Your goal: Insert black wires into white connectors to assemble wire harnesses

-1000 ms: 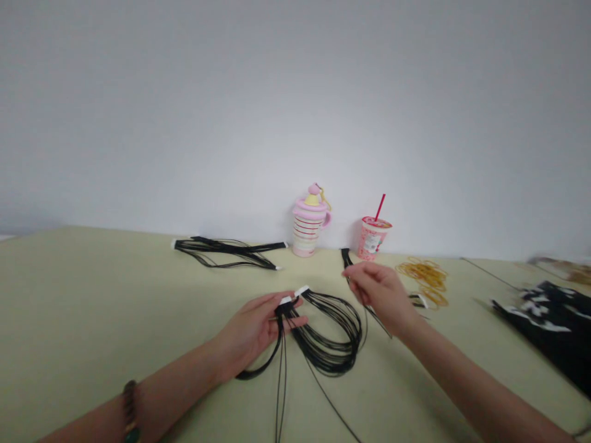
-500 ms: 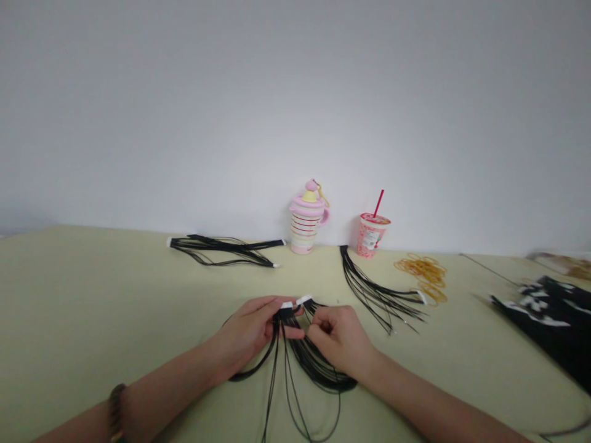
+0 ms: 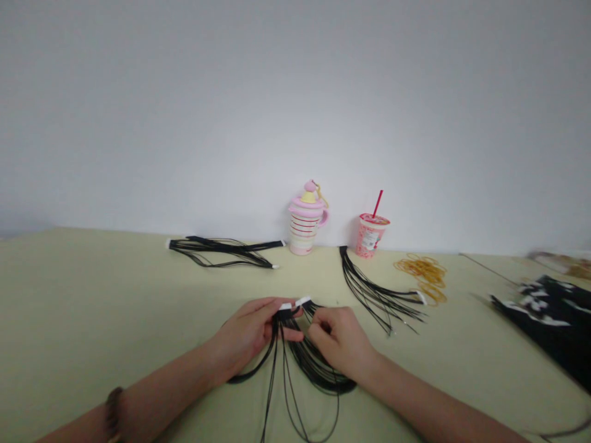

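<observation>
Okay, so the biggest thing here is a pale yellow-green table (image 3: 115, 295) set against a white wall (image 3: 295, 111), with a black-and-white patterned sheet (image 3: 549, 326) at about 3 o'clock from the hands. Right at the near middle of the table, the left hand (image 3: 244, 335) and right hand (image 3: 341, 341) are close together on a looped black wire bundle (image 3: 318, 375). The left hand is pinched closed on it just below the white connectors (image 3: 295, 303), and the right hand's fingers are closed on the strands right beside that. Two more wire bundles lie on the table, one at 11 o'clock (image 3: 221, 249) and one at 1 o'clock (image 3: 373, 295). Further back are a pink striped bottle (image 3: 305, 224), a pink cup with a red straw (image 3: 370, 235), loose rubber bands (image 3: 422, 277) and, on the left wrist, a bead bracelet (image 3: 113, 415).
</observation>
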### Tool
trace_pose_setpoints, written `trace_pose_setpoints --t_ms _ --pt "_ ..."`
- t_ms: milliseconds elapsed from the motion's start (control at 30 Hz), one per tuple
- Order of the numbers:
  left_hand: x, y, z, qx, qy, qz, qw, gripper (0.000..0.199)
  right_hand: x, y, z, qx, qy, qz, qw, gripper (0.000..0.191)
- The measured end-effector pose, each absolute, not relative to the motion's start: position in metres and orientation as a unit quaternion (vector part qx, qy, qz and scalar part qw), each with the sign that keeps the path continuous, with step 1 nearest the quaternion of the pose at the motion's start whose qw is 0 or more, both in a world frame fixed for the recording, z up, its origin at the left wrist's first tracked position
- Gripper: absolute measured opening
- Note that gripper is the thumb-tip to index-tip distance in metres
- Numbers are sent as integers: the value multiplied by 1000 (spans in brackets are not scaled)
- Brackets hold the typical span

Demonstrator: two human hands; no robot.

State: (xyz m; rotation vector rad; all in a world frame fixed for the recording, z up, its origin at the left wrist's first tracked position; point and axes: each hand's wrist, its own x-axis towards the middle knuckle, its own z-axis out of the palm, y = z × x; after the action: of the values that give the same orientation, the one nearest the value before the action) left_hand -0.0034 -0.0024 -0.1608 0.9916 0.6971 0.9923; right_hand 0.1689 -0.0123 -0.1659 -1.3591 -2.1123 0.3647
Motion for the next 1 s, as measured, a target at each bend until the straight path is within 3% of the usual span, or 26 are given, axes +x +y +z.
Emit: trace_pose_setpoints --t_ms 1000 --pt "-2 -1 -160 433 339 457 699 20 165 -18 -165 -524 -824 65 204 27"
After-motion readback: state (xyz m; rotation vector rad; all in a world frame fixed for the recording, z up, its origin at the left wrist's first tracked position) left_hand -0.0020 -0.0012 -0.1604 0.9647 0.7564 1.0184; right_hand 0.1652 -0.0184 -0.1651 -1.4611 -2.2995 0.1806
